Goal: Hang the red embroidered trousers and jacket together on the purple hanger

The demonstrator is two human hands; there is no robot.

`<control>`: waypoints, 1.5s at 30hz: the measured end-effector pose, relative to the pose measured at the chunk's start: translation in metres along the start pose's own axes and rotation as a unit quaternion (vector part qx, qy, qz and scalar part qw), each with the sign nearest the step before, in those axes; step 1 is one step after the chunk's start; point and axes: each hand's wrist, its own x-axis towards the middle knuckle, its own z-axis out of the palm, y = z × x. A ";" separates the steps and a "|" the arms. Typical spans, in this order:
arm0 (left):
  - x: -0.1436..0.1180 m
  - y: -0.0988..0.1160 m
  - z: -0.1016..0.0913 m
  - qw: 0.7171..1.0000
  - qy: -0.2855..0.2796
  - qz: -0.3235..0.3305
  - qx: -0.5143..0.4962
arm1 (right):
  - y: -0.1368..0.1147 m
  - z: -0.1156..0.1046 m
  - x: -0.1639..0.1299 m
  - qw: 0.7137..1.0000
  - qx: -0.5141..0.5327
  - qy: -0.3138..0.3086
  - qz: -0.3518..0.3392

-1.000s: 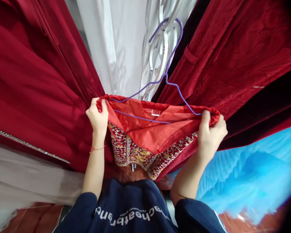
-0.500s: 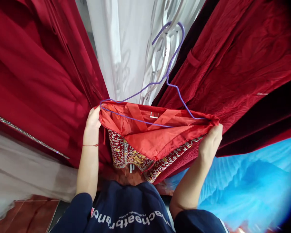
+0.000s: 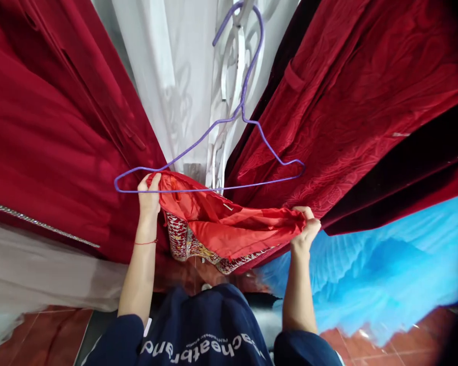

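Observation:
A red garment (image 3: 232,231) with an orange-red lining and gold embroidered trim is stretched between my hands. My left hand (image 3: 149,194) pinches its left top edge together with the bottom bar of a purple wire hanger (image 3: 252,127). My right hand (image 3: 307,229) grips the garment's right top edge, below the hanger's right shoulder. The hanger now stands clear of the garment on the right side, its hook up near a white ornate metal rack (image 3: 229,76).
Dark red velvet garments hang close on the left (image 3: 53,132) and right (image 3: 366,91). White fabric (image 3: 168,71) hangs behind the hanger. A bright blue pleated fabric (image 3: 389,264) lies at lower right, pale cloth (image 3: 30,274) at lower left, red floor tiles below.
The hanger has slid up and out of the garment's neckline; its right shoulder is now free. My right hand dropped lower and inward, and the garment sags between my hands.

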 end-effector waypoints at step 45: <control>-0.137 0.053 -0.038 0.781 -0.361 0.288 0.421 | -0.119 0.014 -0.036 0.906 -0.277 -0.065 -0.313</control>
